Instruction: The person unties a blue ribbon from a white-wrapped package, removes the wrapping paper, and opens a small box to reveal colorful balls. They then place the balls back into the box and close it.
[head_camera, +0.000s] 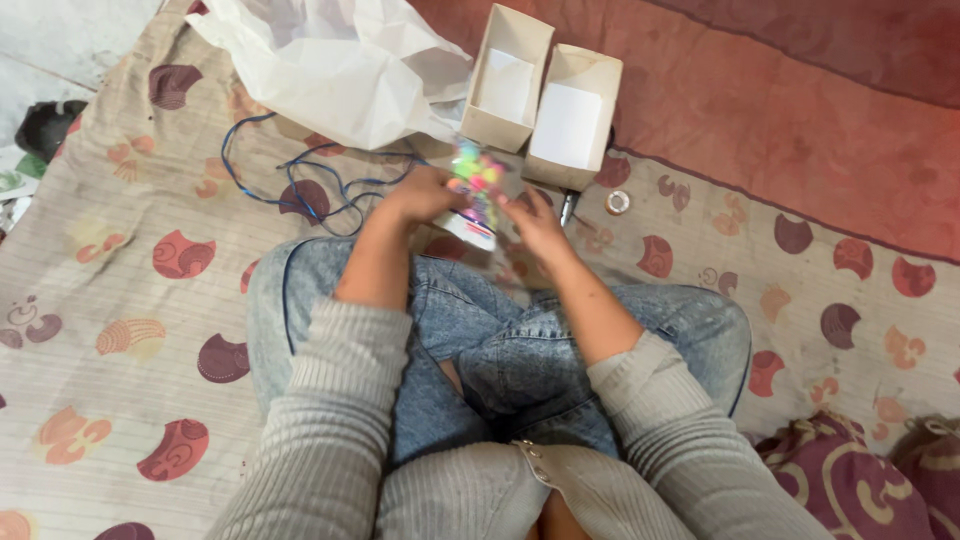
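Note:
I sit cross-legged in blue jeans on a patterned sheet. Both hands meet just past my knees around a small clear packet of bright multicoloured pieces (477, 180), blurred by motion. My left hand (420, 192) grips the packet's left side. On the right, my right hand (537, 222) holds its lower edge, next to a white card (466, 230) under the packet. What exactly the coloured pieces are cannot be made out.
Two open white cardboard boxes (505, 78) (572, 115) stand side by side beyond my hands. A crumpled white plastic bag (330, 60) lies at the back left, a blue cord (290, 180) loops beside it. A small tape roll (617, 202) and a dark tool (567, 208) lie to the right.

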